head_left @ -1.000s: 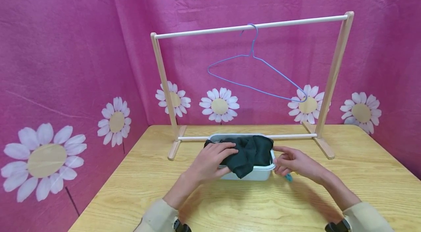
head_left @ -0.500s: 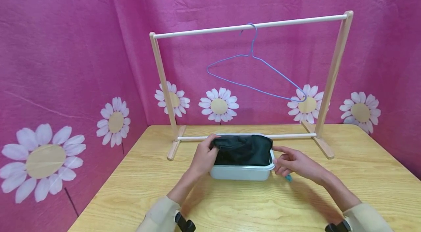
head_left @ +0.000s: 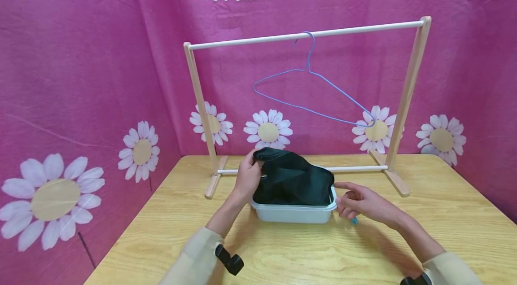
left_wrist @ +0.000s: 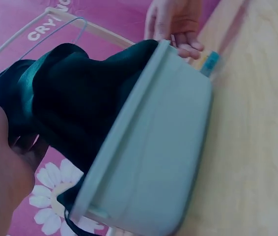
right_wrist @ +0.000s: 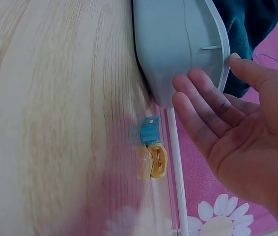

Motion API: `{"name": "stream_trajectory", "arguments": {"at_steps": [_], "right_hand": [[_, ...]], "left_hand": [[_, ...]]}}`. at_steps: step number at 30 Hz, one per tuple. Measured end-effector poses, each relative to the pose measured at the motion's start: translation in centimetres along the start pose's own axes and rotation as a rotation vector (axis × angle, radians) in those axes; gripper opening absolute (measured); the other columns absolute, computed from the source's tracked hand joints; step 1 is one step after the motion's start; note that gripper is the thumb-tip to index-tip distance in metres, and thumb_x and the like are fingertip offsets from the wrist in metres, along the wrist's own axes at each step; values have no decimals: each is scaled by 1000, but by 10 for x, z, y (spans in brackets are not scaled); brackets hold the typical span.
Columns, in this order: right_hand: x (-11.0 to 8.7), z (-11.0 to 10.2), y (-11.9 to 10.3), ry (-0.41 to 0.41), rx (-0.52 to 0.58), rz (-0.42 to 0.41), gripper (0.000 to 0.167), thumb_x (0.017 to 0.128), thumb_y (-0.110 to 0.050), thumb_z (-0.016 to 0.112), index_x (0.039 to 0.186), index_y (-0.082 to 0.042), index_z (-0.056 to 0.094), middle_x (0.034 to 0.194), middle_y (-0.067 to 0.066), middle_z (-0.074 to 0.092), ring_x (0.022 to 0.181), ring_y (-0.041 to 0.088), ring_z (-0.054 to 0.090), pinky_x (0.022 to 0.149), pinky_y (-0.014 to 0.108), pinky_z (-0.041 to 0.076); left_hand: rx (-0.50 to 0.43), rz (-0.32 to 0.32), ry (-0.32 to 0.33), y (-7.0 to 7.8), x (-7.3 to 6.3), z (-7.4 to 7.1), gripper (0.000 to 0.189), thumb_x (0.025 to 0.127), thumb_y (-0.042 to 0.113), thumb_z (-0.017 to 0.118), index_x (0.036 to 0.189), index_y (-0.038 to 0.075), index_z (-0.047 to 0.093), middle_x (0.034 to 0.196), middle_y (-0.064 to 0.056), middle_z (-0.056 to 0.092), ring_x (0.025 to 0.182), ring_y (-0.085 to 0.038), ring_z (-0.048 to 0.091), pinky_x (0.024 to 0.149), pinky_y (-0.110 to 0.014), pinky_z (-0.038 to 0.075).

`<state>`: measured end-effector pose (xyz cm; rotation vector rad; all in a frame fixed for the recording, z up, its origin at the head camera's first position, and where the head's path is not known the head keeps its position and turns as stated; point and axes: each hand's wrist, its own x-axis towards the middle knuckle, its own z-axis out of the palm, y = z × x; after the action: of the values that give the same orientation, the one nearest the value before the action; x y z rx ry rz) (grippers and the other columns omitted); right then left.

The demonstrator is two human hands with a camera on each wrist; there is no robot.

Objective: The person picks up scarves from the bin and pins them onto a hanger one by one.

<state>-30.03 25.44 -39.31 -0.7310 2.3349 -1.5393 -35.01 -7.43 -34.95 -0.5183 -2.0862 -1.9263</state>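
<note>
A black cloth garment [head_left: 292, 181] lies bunched in a pale plastic basin [head_left: 292, 214], its left end raised above the rim. My left hand [head_left: 247, 179] pinches that raised end between thumb and fingers; a dark strip hangs by the basin's end in the left wrist view. At the basin's right end is my right hand [head_left: 365, 204], fingers loosely extended and thumb touching the rim in the right wrist view. Just below those fingers, a teal clip [right_wrist: 150, 130] and a yellow clip [right_wrist: 158, 160] lie on the table.
Behind the basin stands a wooden rack [head_left: 408, 96] with a white top bar and a low crossbar [head_left: 359, 168]. From the top bar hangs a blue wire hanger [head_left: 308, 69]. A pink flowered curtain [head_left: 226, 20] closes off the back and left of the wooden table [head_left: 161, 231].
My left hand has shifted from the front of the cloth to its left end and lifted that end. The front flap no longer hangs over the basin's rim. My right hand stays put.
</note>
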Motion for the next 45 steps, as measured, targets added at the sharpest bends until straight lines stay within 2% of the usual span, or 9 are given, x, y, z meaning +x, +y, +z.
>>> {"name": "stream_trajectory", "arguments": {"at_steps": [3,6,13,21,28,32,38,42,45], "right_hand": [[0,0,0,1,-5,6,65,103,-19,53,151,12,20,100,23,66,86,26,71,75,33,59],[-1,0,0,5,-13,9,66,103,-19,53,151,11,20,100,23,66,86,27,70,75,33,59],[-1,2,-3,18,-46,10,64,103,-18,55,150,12,23,98,24,66,85,28,69,72,34,59],[-1,5,-5,10,-68,43,68,100,-20,59,150,9,24,96,20,65,82,22,67,68,34,58],[-2,5,-7,17,-105,31,69,100,-20,60,151,9,25,94,20,65,81,23,66,67,36,58],[-3,3,-9,30,-123,36,70,100,-22,61,151,9,24,94,20,65,81,24,67,67,35,58],[-3,1,-11,24,-138,44,71,98,-23,63,150,9,26,94,18,65,81,26,67,67,35,58],[-1,2,-12,24,-154,47,70,98,-23,64,148,9,29,94,16,65,81,29,67,69,35,59],[-1,3,-13,17,-164,51,70,97,-24,64,148,9,29,94,15,64,82,30,66,70,35,59]], "left_hand": [[-19,8,38,6,8,1,26,104,11,47,120,0,64,111,-17,65,89,-16,56,84,-27,51],[-44,14,55,16,15,1,24,103,11,48,114,-2,65,98,-12,64,84,-17,55,78,-27,52],[-131,68,94,55,37,4,24,103,12,50,109,-5,65,83,0,60,71,-9,58,65,-22,54],[-152,159,136,96,62,-5,24,104,13,47,105,-2,66,83,3,57,82,-12,54,79,-25,48],[-113,246,136,124,75,-13,24,105,18,46,98,3,63,79,1,53,82,-15,55,80,-27,47],[-19,247,77,117,71,-7,22,104,16,49,101,0,64,82,1,56,80,-12,54,76,-24,47],[60,220,-124,80,55,16,20,101,11,54,102,-5,65,79,1,59,76,-9,54,71,-22,46],[70,160,-262,56,43,31,20,101,15,55,105,-3,65,75,3,59,73,-9,56,68,-22,48],[54,88,-359,41,35,35,24,101,19,57,116,1,63,83,1,63,74,-9,59,70,-24,53]]}}
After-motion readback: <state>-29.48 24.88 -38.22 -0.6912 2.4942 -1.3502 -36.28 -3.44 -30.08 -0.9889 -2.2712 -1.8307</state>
